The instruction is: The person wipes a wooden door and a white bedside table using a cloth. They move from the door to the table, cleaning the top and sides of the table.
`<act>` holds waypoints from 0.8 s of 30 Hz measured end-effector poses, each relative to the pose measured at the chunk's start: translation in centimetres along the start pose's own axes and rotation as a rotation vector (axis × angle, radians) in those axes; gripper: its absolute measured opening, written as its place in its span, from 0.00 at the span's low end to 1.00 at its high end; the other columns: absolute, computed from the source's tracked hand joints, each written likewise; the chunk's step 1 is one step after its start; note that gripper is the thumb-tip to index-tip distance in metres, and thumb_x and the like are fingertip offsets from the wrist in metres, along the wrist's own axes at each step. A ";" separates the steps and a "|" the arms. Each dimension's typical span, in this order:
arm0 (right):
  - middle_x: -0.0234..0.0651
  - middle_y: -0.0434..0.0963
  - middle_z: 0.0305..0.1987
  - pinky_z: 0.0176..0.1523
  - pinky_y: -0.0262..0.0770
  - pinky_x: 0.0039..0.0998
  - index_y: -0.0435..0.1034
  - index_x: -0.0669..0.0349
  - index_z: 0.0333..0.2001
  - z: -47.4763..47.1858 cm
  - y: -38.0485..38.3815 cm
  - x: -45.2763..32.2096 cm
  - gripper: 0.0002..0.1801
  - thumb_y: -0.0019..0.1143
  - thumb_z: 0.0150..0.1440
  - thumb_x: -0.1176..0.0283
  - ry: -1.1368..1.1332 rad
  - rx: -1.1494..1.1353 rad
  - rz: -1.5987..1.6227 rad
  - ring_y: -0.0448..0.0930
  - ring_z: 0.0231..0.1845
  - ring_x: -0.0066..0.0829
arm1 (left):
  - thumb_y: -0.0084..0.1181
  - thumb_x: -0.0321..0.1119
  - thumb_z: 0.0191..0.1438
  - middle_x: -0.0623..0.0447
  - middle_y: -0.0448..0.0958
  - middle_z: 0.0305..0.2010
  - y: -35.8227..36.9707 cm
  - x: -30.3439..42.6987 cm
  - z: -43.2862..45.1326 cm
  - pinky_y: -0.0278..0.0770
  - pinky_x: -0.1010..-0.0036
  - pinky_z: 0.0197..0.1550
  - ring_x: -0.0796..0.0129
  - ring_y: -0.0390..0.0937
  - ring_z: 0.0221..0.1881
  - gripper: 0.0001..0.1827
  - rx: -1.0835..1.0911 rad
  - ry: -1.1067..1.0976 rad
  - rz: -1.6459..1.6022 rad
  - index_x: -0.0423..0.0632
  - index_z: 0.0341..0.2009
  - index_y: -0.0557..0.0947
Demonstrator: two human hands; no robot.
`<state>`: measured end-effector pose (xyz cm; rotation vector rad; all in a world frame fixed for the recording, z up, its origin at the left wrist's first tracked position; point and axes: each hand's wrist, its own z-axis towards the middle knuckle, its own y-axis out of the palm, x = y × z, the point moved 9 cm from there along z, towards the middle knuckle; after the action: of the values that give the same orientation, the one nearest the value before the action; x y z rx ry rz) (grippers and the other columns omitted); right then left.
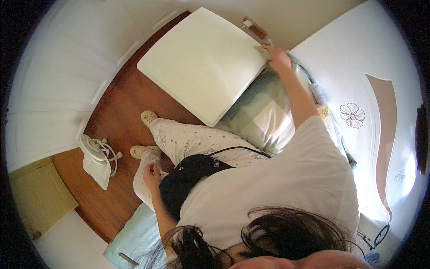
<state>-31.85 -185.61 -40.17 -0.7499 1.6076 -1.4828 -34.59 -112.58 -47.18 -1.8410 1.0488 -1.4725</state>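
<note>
My right hand (279,60) is at the right corner of a white tabletop (205,64), its fingers on a crumpled pale green and yellow cloth (263,50). Motion blurs the fingers slightly. My left hand (153,175) hangs low over my patterned trousers (201,138), beside a black pouch (188,178) at my waist. Its fingers curl loosely, with a gap to the thumb and nothing visible between them. A black cable (240,148) runs from the pouch across my lap.
A bed with checked bedding (268,117) and a white headboard (336,60) lies right. A wall socket (257,28) holds a white plug. A white corded appliance (97,161) stands on the wooden floor (131,101), near white cabinet doors (63,84). A pale green cloth surface (137,232) is lower left.
</note>
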 end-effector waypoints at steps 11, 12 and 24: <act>0.54 0.67 0.61 0.61 0.70 0.44 0.69 0.46 0.57 -12.3 -1.8 -12.2 0.34 0.67 0.43 0.73 -0.045 0.034 0.175 0.71 0.58 0.54 | 0.57 0.33 0.59 0.44 0.81 0.35 0.5 -0.2 0.3 0.77 0.67 0.40 0.58 0.80 0.35 0.10 -0.052 -0.030 -0.041 0.42 0.42 0.81; 0.54 0.67 0.61 0.62 0.69 0.44 0.69 0.46 0.57 -12.8 -1.7 -12.1 0.34 0.68 0.44 0.73 -0.048 0.039 0.193 0.70 0.59 0.54 | 0.57 0.33 0.59 0.44 0.81 0.34 0.6 -0.1 0.4 0.77 0.67 0.40 0.58 0.80 0.35 0.10 -0.054 -0.001 -0.027 0.42 0.42 0.81; 0.45 0.69 0.61 0.62 0.71 0.42 0.71 0.48 0.56 -1.1 -1.5 -5.8 0.28 0.67 0.49 0.68 0.231 0.043 -0.097 0.69 0.61 0.50 | 0.57 0.33 0.58 0.43 0.81 0.33 -0.6 3.4 -0.1 0.77 0.64 0.39 0.53 0.81 0.34 0.10 0.022 0.130 0.072 0.43 0.41 0.82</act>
<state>-30.04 -180.38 -37.73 -0.6602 1.7233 -1.7204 -34.23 -115.15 -44.85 -1.6930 1.1434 -1.5721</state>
